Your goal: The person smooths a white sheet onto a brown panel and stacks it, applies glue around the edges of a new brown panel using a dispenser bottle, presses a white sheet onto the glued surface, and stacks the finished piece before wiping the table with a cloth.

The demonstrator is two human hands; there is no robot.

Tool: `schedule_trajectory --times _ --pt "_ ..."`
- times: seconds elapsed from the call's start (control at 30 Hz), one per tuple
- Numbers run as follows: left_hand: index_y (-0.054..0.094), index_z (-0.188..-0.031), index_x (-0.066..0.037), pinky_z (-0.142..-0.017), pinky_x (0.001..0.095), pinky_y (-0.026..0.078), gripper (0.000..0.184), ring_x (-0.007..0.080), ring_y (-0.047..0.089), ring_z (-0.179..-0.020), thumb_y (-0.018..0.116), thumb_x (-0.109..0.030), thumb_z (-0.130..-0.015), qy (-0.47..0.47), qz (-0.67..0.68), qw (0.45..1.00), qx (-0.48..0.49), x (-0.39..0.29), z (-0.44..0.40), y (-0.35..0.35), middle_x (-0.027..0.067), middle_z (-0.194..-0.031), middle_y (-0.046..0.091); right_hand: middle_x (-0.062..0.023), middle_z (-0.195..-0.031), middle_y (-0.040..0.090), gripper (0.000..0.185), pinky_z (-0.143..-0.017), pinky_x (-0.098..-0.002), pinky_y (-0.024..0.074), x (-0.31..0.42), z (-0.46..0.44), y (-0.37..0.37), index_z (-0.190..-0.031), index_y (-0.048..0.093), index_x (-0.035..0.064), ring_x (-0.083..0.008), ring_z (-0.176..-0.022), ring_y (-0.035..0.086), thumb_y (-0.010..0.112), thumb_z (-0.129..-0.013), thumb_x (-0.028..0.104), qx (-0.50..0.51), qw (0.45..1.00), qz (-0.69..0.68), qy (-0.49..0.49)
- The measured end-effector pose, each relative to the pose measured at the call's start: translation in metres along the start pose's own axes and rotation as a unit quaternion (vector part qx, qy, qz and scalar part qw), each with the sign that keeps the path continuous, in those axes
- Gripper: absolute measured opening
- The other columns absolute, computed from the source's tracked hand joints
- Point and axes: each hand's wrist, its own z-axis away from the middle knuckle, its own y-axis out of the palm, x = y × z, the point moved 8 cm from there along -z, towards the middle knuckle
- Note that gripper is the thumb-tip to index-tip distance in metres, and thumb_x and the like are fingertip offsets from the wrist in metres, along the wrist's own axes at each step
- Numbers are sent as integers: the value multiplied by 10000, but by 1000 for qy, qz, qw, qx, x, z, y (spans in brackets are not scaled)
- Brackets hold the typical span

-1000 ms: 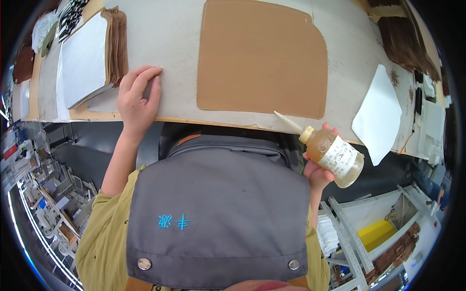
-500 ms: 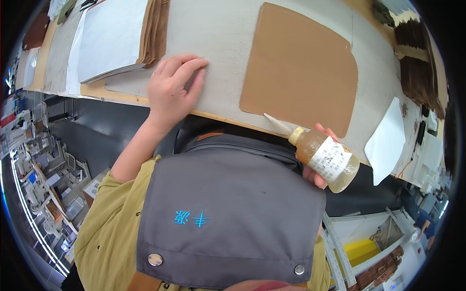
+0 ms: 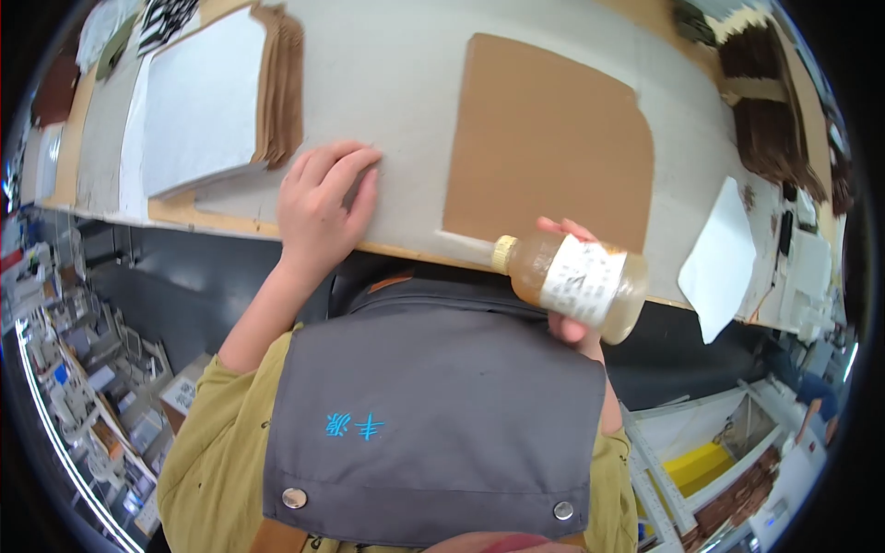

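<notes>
My right hand (image 3: 570,329) is wrapped round a clear squeeze glue bottle (image 3: 583,281) with a yellowish cap and a white printed label. The bottle lies nearly level, and its long pale nozzle points left over the table's front edge. Behind it on the table is a flat brown leather-like panel (image 3: 553,138) with rounded corners; the bottle hides part of its near edge. My left hand (image 3: 324,198) rests on the tabletop left of the panel, fingers loosely bent, thumb apart, with nothing held.
At the left stands a stack of brown panels topped with a white sheet (image 3: 207,101). To the right lie a white cut piece (image 3: 721,263) and a bundle of dark brown pieces (image 3: 761,138). The wooden table edge (image 3: 415,255) runs in front of my apron (image 3: 433,387).
My right hand has moved left with the glue bottle, which has turned closer to level. The view has shifted slightly; my left hand stays on the table in much the same pose.
</notes>
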Motion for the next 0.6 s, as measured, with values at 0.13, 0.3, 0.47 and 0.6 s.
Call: schedule_trajectory --times 0.13,0.3,0.47,0.6 --pt "723 -1032 -79 -841 387 510 183 289 644 -961 707 -45 -853 -19 -21 1000 5 0 -1 5 74 -1052 691 -143 -1402 556 1140 -553 -264 616 31 -15 -48 -1476 408 37 -317 -1321 545 640 -710 849 -49 994 -94 -16" --pt "722 -1038 -56 -862 380 505 161 292 639 -975 688 -25 -883 -8 -11 1000 4 -11 -2 4 91 -1061 687 -156 -1240 658 955 -563 -275 552 137 2 -179 -1427 463 -9 -229 -919 706 464 -907 792 -267 957 -24 -106" --pt "715 -1048 -30 -882 370 496 156 283 631 -1005 671 -4 -901 -25 -19 999 15 -9 -1 8 99 -1077 682 -147 -1119 723 884 -718 -389 562 234 38 -340 -1481 464 114 -288 -890 723 491 -893 773 -432 714 551 13" --pt "707 -1066 -19 -895 364 497 156 278 632 -1024 652 0 -921 -37 -5 999 12 -6 2 9 110 -1105 677 -139 -1148 734 884 -840 -459 542 276 16 -369 -1555 390 272 -351 -997 718 591 -831 738 -413 438 778 177"
